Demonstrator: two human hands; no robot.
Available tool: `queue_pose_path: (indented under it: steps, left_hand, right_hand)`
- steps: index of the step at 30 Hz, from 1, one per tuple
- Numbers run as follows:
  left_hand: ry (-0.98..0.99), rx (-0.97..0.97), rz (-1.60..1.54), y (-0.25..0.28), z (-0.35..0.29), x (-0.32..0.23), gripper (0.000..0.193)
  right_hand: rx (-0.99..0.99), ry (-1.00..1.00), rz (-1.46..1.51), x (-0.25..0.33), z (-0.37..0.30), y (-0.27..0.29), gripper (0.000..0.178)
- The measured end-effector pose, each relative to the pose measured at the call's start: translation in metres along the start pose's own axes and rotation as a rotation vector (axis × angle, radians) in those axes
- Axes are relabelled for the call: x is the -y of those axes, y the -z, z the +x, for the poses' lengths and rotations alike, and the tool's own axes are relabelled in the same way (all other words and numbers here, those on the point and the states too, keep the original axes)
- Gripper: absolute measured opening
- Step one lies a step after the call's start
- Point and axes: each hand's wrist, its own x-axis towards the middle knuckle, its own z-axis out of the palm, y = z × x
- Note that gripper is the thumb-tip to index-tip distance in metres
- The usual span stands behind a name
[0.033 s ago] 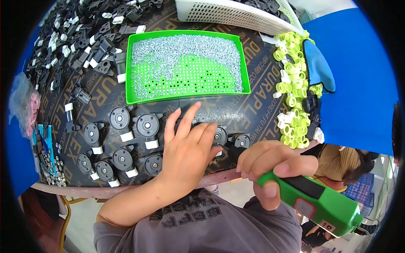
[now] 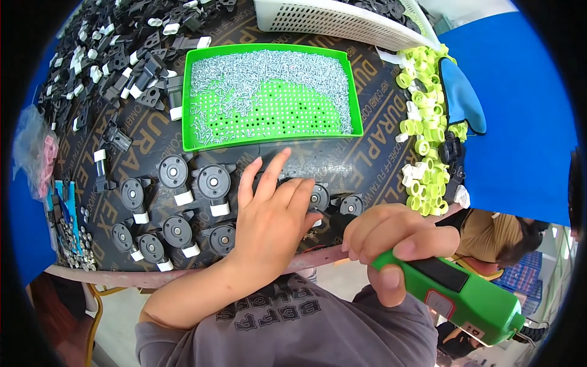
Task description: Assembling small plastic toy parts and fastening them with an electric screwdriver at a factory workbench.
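My right hand [image 2: 397, 238] is wrapped around a green electric screwdriver [image 2: 471, 300]. Its black nose points left toward a black round plastic part [image 2: 320, 197]. The thumb and bent fingers of my left hand [image 2: 266, 229] close on that part, partly covering it, while two other fingers stretch out toward the green tray. The screwdriver's tip is too small to make out. To the left of my left hand lie several more black round parts with white ends, such as one [image 2: 214, 181] beside my fingers. Another black disc [image 2: 352, 205] sits by the screwdriver's nose.
Beyond my hands stands a green tray [image 2: 358, 122] of small silver screws. Black and white parts [image 2: 131, 76] are heaped at the far left, yellow-green rings [image 2: 425, 147] at right. A white basket [image 2: 330, 27] stands at the back. Another person [image 2: 489, 235] is at right.
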Motion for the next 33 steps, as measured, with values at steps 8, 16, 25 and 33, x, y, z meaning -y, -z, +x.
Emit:
queue_pose_path:
  steps: [8, 16, 25, 33]
  left_hand:
    - [-0.001, -0.006, 0.016, 0.002, 0.003, -0.002, 0.045]
    - [-0.022, -0.008, 0.064, -0.003, -0.001, -0.001, 0.046]
    - [0.112, 0.03, 0.158, 0.055, 0.001, 0.013, 0.054]
    - [0.121, 0.072, 0.165, 0.054, 0.001, 0.022, 0.05]
  right_hand:
    - [0.241, -0.058, -0.08, -0.003, 0.009, 0.008, 0.03]
    - [-0.129, -0.034, 0.077, 0.004, 0.031, 0.01, 0.033]
    - [-0.282, -0.048, -0.175, -0.076, 0.06, 0.033, 0.026]
    - [-0.246, -0.011, -0.179, -0.082, 0.059, 0.032, 0.027]
